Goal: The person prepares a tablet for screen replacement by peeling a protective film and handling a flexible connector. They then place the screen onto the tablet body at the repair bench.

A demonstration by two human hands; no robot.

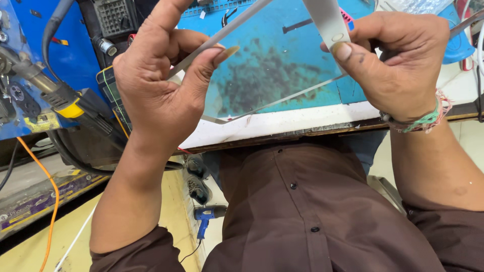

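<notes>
Head view. Q: Where does the clear sheet [272, 70] sit?
A: Pinched at its edges above the table [282, 123]: left hand [156, 90] closed thumb-to-fingers, right hand [398, 60] thumb pressing its white strip [327, 20].

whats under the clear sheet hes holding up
Through the clear sheet shows the blue mat with a dark stained patch. The left hand and right hand cover its corners.
</notes>
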